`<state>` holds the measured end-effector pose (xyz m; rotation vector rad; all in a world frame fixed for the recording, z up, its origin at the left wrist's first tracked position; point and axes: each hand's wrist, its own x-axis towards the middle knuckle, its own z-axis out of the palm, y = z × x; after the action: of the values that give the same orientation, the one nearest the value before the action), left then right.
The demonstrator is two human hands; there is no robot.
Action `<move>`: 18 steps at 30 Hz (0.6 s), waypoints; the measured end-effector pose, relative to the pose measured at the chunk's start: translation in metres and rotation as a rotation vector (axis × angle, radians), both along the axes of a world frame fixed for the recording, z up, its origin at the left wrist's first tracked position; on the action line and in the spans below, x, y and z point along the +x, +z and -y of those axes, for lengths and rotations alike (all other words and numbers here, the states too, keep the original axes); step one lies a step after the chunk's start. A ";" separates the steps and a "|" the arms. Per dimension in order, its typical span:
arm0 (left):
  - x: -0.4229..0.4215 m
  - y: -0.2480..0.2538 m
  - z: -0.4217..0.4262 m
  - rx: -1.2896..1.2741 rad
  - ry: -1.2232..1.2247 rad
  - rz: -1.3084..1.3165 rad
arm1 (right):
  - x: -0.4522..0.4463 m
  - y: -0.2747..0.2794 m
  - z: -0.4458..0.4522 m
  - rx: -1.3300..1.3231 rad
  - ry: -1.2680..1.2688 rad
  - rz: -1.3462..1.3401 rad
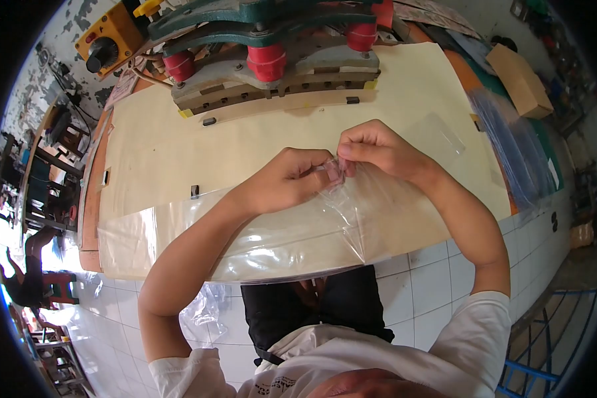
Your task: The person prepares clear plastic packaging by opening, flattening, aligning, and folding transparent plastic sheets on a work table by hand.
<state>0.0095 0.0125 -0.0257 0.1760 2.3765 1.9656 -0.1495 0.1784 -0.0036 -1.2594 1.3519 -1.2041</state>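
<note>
A wide clear plastic sheet (278,242) lies across the near edge of the cream-coloured table top (166,152), folds and glare showing on it. My left hand (286,182) pinches a bunched part of this plastic between thumb and fingers. Right beside it, my right hand (381,151) is closed on the same crumpled bit, fingertips close to the left ones. Creases run from the pinched spot down toward my lap. What exactly sits between the fingertips is partly hidden.
A machine with a green top frame (252,30) and red knobs (266,62) stands at the back of the table. Left of it is a yellow control box (109,40). Stacked clear sheets (514,149) and a cardboard box (519,81) lie at the right.
</note>
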 end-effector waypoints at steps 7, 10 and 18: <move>0.001 0.005 -0.003 -0.019 0.013 -0.030 | -0.001 -0.001 0.000 -0.016 -0.016 0.045; 0.001 0.003 0.000 -0.062 0.012 -0.025 | -0.002 -0.001 0.000 -0.026 -0.003 0.049; 0.001 0.005 -0.001 -0.036 0.013 -0.009 | -0.003 -0.002 0.000 -0.026 -0.006 0.057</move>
<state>0.0105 0.0133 -0.0211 0.1687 2.4234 1.9299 -0.1523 0.1779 -0.0061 -1.2312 1.3029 -1.2565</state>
